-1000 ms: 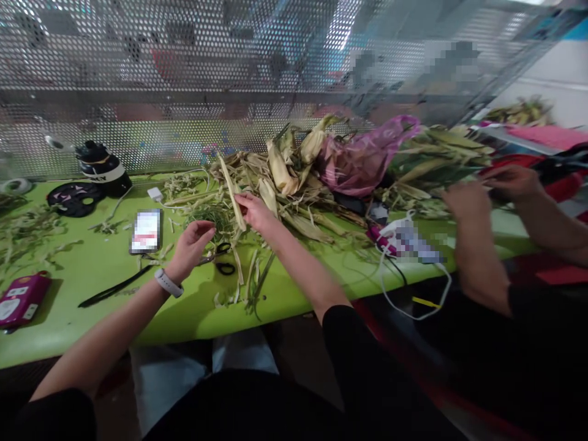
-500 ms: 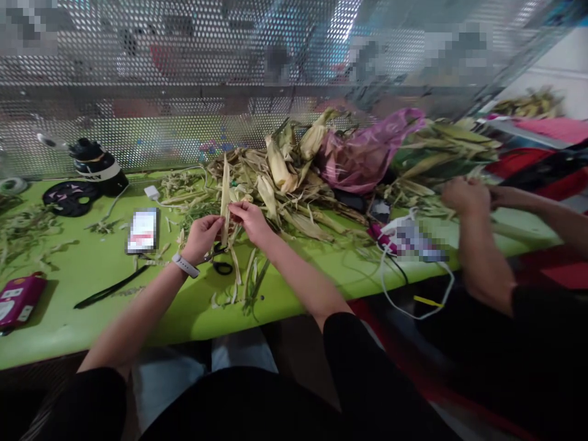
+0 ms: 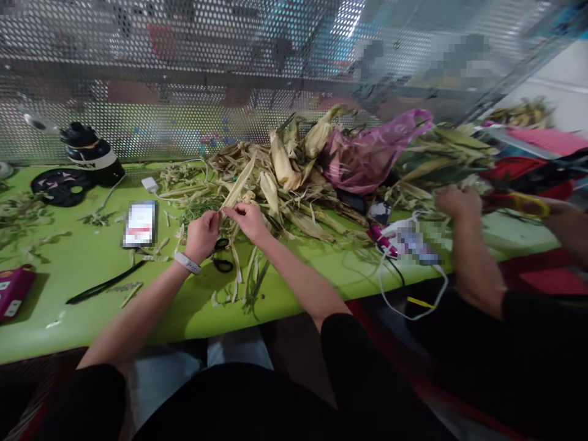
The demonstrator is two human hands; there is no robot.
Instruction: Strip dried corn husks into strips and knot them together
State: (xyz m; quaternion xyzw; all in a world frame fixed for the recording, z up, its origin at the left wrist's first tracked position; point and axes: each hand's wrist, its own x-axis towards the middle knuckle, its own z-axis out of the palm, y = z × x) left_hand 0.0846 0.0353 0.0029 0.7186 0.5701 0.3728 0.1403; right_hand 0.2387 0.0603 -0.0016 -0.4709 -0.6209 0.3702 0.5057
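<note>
A long pale corn husk strip point(image 3: 241, 179) slants up and to the right from my fingertips. My left hand point(image 3: 203, 235), with a pale band on its wrist, pinches the strip's lower end. Close beside it, my right hand point(image 3: 250, 222) is also closed, fingertips meeting the same end of the husk. Black-handled scissors point(image 3: 223, 264) lie on the table just below my hands. Narrow husk strips point(image 3: 250, 278) are scattered nearer the front edge. Behind my hands rises a heap of dry corn husks point(image 3: 280, 162).
On the green table point(image 3: 179, 312) are a phone point(image 3: 139, 223), black bottle point(image 3: 94, 153), black mask point(image 3: 62, 187) and purple power strip point(image 3: 13, 291). A pink plastic bag point(image 3: 353, 159) sits in the heap. At right, a co-worker's hand point(image 3: 459, 202) is near yellow-handled scissors point(image 3: 530, 205).
The husk strip has tilted from nearly upright to leaning right and away. My hands stay close together at its lower end. Yellow-handled scissors now show by the co-worker's hands.
</note>
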